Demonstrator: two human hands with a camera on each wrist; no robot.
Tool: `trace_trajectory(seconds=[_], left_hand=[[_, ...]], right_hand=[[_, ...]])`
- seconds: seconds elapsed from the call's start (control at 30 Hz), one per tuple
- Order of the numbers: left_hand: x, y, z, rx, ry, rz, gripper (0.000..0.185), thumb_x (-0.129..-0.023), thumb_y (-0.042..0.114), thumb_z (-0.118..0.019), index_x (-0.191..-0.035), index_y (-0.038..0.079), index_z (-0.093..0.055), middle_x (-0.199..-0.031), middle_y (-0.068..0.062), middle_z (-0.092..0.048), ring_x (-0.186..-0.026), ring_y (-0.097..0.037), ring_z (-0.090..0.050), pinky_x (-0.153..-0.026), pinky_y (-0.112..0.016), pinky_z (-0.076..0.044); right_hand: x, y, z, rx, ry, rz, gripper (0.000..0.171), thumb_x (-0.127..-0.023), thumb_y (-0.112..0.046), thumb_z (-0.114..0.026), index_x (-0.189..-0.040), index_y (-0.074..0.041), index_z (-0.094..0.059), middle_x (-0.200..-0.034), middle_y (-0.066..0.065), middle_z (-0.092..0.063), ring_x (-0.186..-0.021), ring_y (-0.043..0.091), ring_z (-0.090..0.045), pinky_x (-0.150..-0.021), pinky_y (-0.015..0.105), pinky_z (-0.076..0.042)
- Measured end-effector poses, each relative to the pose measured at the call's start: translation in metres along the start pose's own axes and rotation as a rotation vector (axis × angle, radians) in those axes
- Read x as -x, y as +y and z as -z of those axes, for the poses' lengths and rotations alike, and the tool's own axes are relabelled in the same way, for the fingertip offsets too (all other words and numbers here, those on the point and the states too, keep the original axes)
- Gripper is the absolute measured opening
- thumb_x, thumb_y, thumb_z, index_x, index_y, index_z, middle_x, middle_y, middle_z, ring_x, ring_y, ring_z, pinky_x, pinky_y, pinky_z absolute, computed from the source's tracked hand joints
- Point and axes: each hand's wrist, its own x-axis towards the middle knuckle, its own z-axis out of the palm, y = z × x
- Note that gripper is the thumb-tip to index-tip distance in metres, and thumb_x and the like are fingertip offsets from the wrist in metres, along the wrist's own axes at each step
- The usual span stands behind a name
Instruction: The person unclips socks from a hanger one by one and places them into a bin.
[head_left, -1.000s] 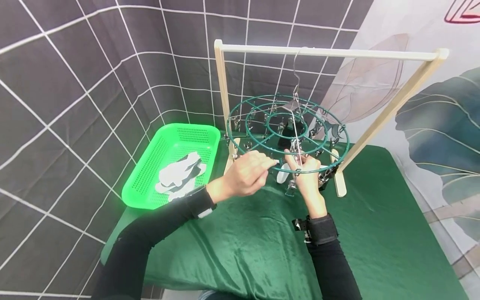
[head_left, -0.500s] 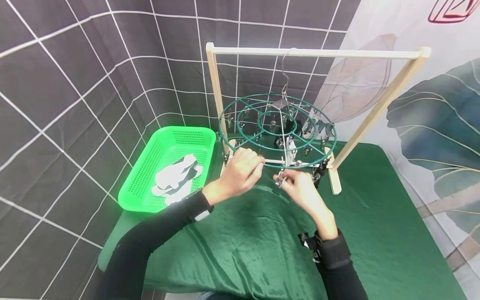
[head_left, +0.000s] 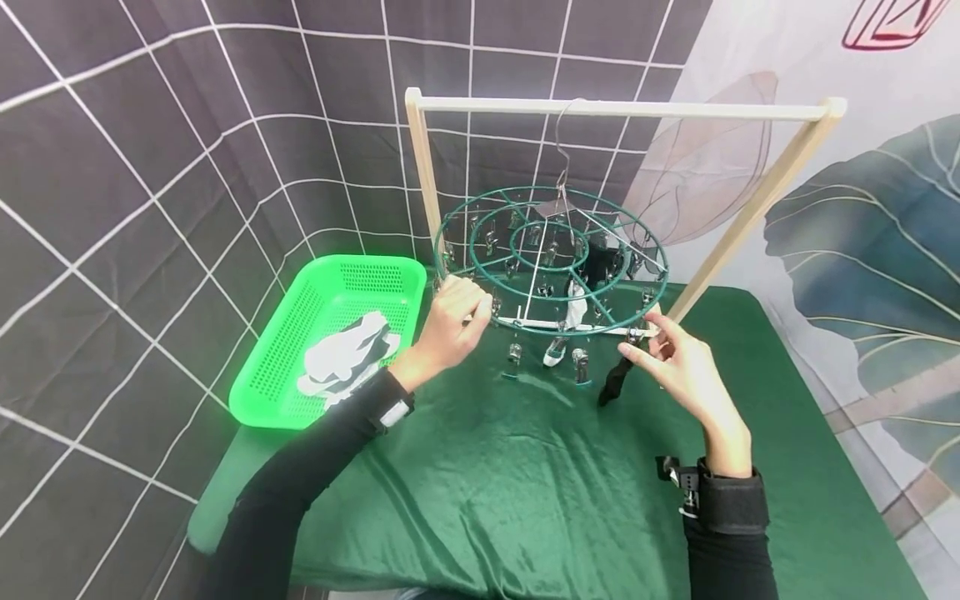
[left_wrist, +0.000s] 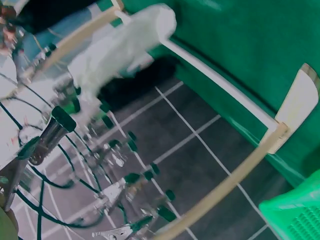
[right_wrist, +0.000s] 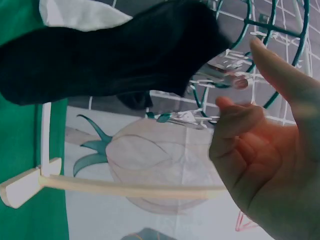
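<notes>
A: Stage shown? Socks (head_left: 576, 310) hang clipped on the round hanger (head_left: 551, 262); more lie in the basket (head_left: 330, 333) on the worktop (head_left: 525, 492).

B: Judged partly done. Left hand (head_left: 450, 321) grips the hanger's rim, fingers curled; right hand (head_left: 686, 375) is relaxed, holding nothing, fingertips at the opposite rim beside a black sock (right_wrist: 115, 55).

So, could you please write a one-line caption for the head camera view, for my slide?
Left hand grips the round green clip hanger while the right hand touches its rim near a hanging black sock.
</notes>
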Motion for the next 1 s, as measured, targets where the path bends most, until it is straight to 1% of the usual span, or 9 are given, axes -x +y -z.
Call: trace_trajectory(seconds=[0.07, 0.17, 0.33, 0.5, 0.57, 0.67, 0.83, 0.9, 1.0], left_hand=[[-0.002, -0.007, 0.001, 0.015, 0.023, 0.006, 0.033, -0.094, 0.009, -0.041, -0.061, 0.009, -0.047, -0.060, -0.001, -0.043, -0.060, -0.018, -0.042, -0.070, -0.035, -0.038], [-0.006, -0.017, 0.003, 0.023, 0.049, 0.003, 0.034, -0.093, 0.008, -0.039, -0.060, 0.008, -0.045, -0.058, -0.002, -0.041, -0.059, -0.020, -0.040, -0.070, -0.037, -0.039], [-0.012, -0.032, 0.005, 0.031, 0.085, 0.016, 0.034, -0.091, 0.010, -0.035, -0.057, 0.008, -0.039, -0.056, -0.004, -0.036, -0.060, -0.023, -0.039, -0.073, -0.040, -0.040], [-0.015, -0.048, 0.006, 0.023, 0.079, 0.063, 0.038, -0.092, 0.014, -0.036, -0.055, 0.007, -0.038, -0.055, -0.004, -0.033, -0.059, -0.022, -0.036, -0.072, -0.039, -0.039], [-0.016, -0.054, 0.005, 0.026, 0.064, 0.081, 0.040, -0.092, 0.017, -0.038, -0.053, 0.008, -0.040, -0.054, -0.002, -0.033, -0.058, -0.020, -0.034, -0.070, -0.037, -0.038], [-0.016, -0.064, 0.004, 0.043, 0.049, 0.100, 0.042, -0.091, 0.019, -0.040, -0.051, 0.009, -0.042, -0.052, -0.001, -0.034, -0.057, -0.019, -0.036, -0.068, -0.035, -0.037], [-0.015, -0.078, 0.003, 0.065, 0.048, 0.134, 0.041, -0.092, 0.018, -0.042, -0.053, 0.005, -0.046, -0.059, -0.008, -0.043, -0.073, -0.027, -0.053, -0.092, -0.034, -0.044], [-0.015, -0.081, 0.004, 0.074, 0.047, 0.164, 0.040, -0.092, 0.018, -0.042, -0.057, 0.001, -0.051, -0.068, -0.014, -0.053, -0.086, -0.033, -0.057, -0.104, -0.034, -0.038], [-0.014, -0.080, 0.006, 0.058, 0.032, 0.229, 0.039, -0.095, 0.019, -0.039, -0.071, -0.003, -0.061, -0.091, -0.019, -0.063, -0.105, -0.035, -0.055, -0.109, -0.031, -0.032]], right_hand=[[-0.002, -0.001, -0.003, -0.018, -0.032, 0.082, 0.037, -0.088, -0.027, -0.069, -0.117, -0.007, -0.060, -0.074, 0.001, -0.050, -0.058, 0.009, -0.045, -0.053, 0.024, -0.035], [-0.002, -0.004, -0.007, -0.059, -0.049, 0.152, 0.022, -0.088, -0.022, -0.069, -0.107, -0.012, -0.068, -0.073, -0.002, -0.054, -0.058, 0.007, -0.047, -0.052, 0.021, -0.037], [-0.001, -0.012, -0.014, -0.134, -0.110, 0.078, 0.019, -0.084, -0.030, -0.073, -0.095, -0.014, -0.069, -0.076, -0.002, -0.063, -0.061, 0.006, -0.056, -0.055, 0.020, -0.044], [0.000, -0.027, -0.022, -0.254, -0.217, 0.014, 0.025, -0.084, -0.032, -0.073, -0.094, -0.010, -0.065, -0.072, 0.003, -0.063, -0.051, 0.013, -0.057, -0.045, 0.030, -0.048], [-0.001, -0.033, -0.026, -0.298, -0.241, 0.016, 0.022, -0.085, -0.032, -0.072, -0.089, -0.011, -0.065, -0.065, 0.003, -0.061, -0.046, 0.015, -0.054, -0.041, 0.032, -0.046], [-0.001, -0.041, -0.032, -0.321, -0.230, 0.084, 0.018, -0.086, -0.031, -0.071, -0.078, -0.016, -0.066, -0.058, -0.001, -0.055, -0.043, 0.013, -0.049, -0.041, 0.029, -0.043], [-0.003, -0.051, -0.043, -0.278, -0.149, 0.243, 0.036, -0.086, -0.027, -0.071, -0.057, -0.019, -0.051, -0.054, -0.010, -0.032, -0.047, 0.006, -0.030, -0.045, 0.023, -0.028], [-0.003, -0.054, -0.047, -0.256, -0.129, 0.257, 0.045, -0.086, -0.029, -0.071, -0.054, -0.020, -0.041, -0.056, -0.011, -0.023, -0.049, 0.005, -0.023, -0.046, 0.022, -0.023], [-0.003, -0.057, -0.052, -0.232, -0.121, 0.252, 0.052, -0.086, -0.033, -0.070, -0.054, -0.019, -0.031, -0.057, -0.012, -0.017, -0.050, 0.003, -0.017, -0.047, 0.022, -0.020]])
